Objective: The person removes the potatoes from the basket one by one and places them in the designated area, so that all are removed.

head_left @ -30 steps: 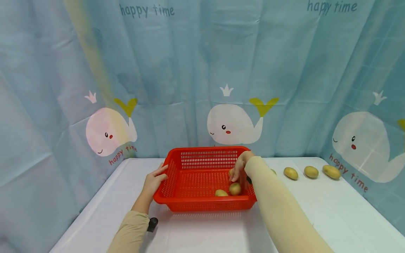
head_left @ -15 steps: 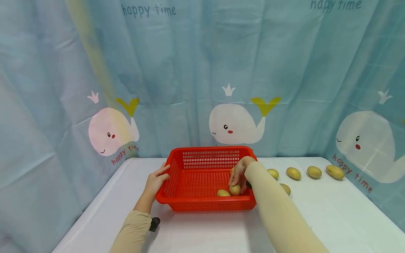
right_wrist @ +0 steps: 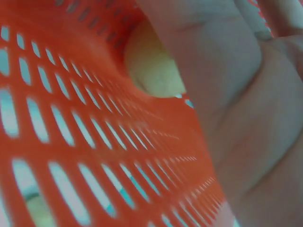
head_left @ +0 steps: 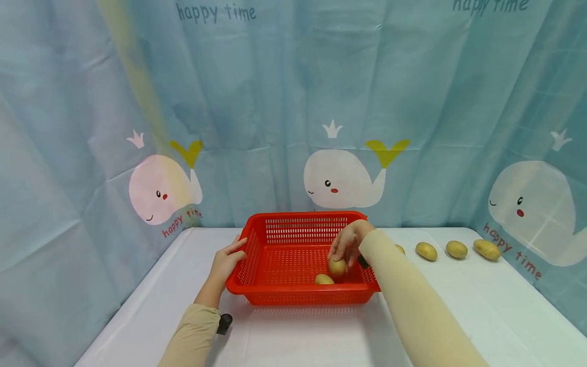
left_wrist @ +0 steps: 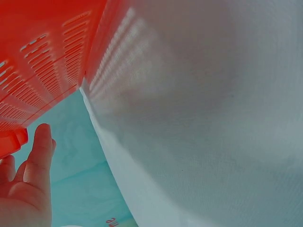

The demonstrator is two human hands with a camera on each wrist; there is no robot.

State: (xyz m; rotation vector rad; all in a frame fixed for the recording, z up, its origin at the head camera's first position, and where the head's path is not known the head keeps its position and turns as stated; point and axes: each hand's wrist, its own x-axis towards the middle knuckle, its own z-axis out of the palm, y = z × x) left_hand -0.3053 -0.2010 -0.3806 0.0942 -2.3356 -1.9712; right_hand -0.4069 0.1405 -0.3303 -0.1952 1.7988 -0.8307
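In the head view a red slotted plastic basket [head_left: 293, 290] stands on the white table. My left hand [head_left: 224, 262] grips its left rim, thumb over the edge. From the left wrist view, the left hand [left_wrist: 28, 184] appears under the rim with one finger pointing straight along the outside. Inside the basket on the right, my right hand [head_left: 346, 243] holds a potato [head_left: 337, 267] by its fingertips. Another potato [head_left: 324, 279] lies by the front wall. The right wrist view shows a potato [right_wrist: 154, 66] partly hidden behind the right hand [right_wrist: 236, 85], close to the slotted wall.
Right of the basket, a row of potatoes lies on the white table [head_left: 477, 300], among them one potato [head_left: 426, 251], a second potato [head_left: 456, 249] and a third potato [head_left: 487, 250]. Behind the table hangs a blue curtain [head_left: 257, 178] with printed whales.
My right hand has closed its fingers around the potato at the basket's front right and raised it slightly. My left hand stays on the left rim.
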